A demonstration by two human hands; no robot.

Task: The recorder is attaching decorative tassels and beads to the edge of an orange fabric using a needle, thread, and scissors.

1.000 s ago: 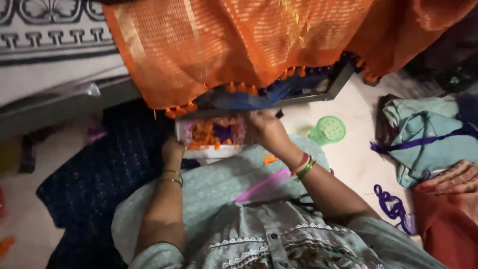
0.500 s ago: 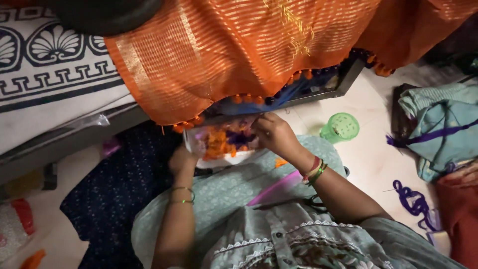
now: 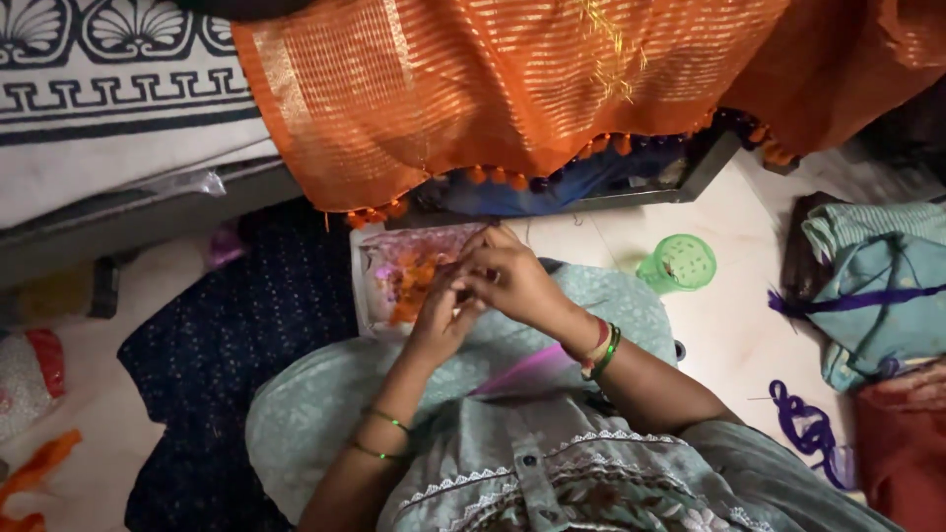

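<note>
Head view of a seated person at work on the floor. The left hand (image 3: 439, 320) and right hand (image 3: 512, 281) meet fingertip to fingertip, both nearly closed in a pinch; what they pinch, probably a fine thread or tassel piece, is too small to make out. Directly beyond and beneath the hands lies a clear plastic packet (image 3: 399, 281) of orange and purple bits, resting on the lap. Above the hands hangs the orange cloth (image 3: 512, 89), its tasselled edge (image 3: 552, 177) just past the fingertips. To the right of the right hand stands a small green cup (image 3: 680, 264); farther right lies a loop of purple thread (image 3: 808, 429). Risk, as judged: the fine piece could slip from the pinch and be lost among the packet's contents, or the packet could slide off the knee if the wrists shift. The frame under the cloth is largely hidden, and the packet's contents are blurred.
</note>
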